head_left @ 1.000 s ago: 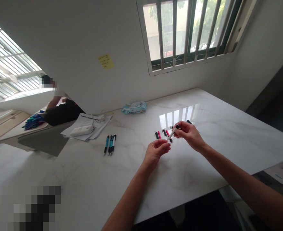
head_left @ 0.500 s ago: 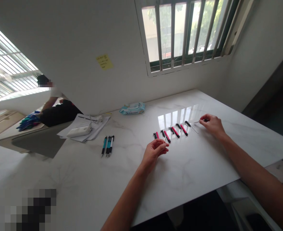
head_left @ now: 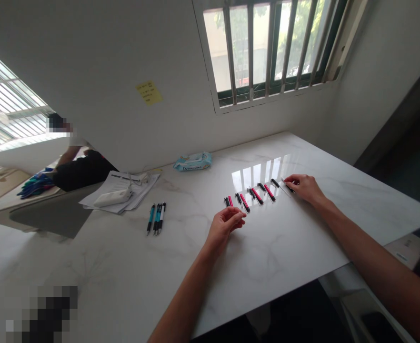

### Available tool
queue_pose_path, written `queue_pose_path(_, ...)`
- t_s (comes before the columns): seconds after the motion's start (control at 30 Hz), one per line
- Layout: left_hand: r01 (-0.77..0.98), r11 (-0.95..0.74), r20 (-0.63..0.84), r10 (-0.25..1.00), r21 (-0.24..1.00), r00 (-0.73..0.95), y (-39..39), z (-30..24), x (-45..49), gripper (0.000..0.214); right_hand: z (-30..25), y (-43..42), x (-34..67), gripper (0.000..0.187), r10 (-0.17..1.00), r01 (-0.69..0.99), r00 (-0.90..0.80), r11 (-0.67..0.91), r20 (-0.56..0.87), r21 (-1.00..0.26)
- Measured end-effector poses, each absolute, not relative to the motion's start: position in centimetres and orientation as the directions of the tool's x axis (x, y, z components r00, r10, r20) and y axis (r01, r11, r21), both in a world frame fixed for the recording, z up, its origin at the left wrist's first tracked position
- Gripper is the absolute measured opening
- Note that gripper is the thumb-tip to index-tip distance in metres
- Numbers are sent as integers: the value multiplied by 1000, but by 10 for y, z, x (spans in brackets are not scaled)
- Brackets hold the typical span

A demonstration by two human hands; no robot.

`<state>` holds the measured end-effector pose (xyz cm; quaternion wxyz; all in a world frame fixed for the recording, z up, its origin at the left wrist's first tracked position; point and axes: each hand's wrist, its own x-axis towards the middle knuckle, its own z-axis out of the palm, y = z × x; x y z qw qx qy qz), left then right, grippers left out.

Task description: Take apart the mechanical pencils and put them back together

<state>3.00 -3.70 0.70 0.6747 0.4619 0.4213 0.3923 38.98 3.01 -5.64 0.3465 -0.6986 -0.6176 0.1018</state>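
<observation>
Disassembled pen parts, with black pieces and red barrels [head_left: 256, 195], lie in a slanted row on the white marbled table [head_left: 277, 267]. At the row's right end is a black pen piece [head_left: 275, 183] beside a thin pale refill [head_left: 285, 192]. My right hand [head_left: 303, 187] has its fingers closed on a small dark pen part [head_left: 291, 189] right beside that refill; the fingers partly hide it. My left hand [head_left: 226, 225] rests at the row's left end with curled fingers, thumb and fingertips together. What it holds, if anything, is too small to make out.
Several teal, black and white pens [head_left: 156, 219] lie to the left. Behind them are papers [head_left: 142, 193] with a white device [head_left: 113, 196] on top. A blue wipes pack [head_left: 193, 162] sits by the wall, under a yellow note [head_left: 149, 92]. A person [head_left: 76, 152] is at the far left.
My right hand has moved slightly left and lower, bringing the pen part down beside the refill at the row's end. My left hand has hardly moved. The view has shifted a little.
</observation>
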Motion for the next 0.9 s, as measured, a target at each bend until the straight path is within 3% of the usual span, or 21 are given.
queue_pose_path(0.73,-120,249,-197,922,961,332,-36,7,30,32,-52,27,372,24,931,806,232,-21,282,-592)
queue_pose_path(0.9,-109,239,-191,924,965,332,-36,7,30,31,-54,29,366,29,888,848,57,198,456,-491)
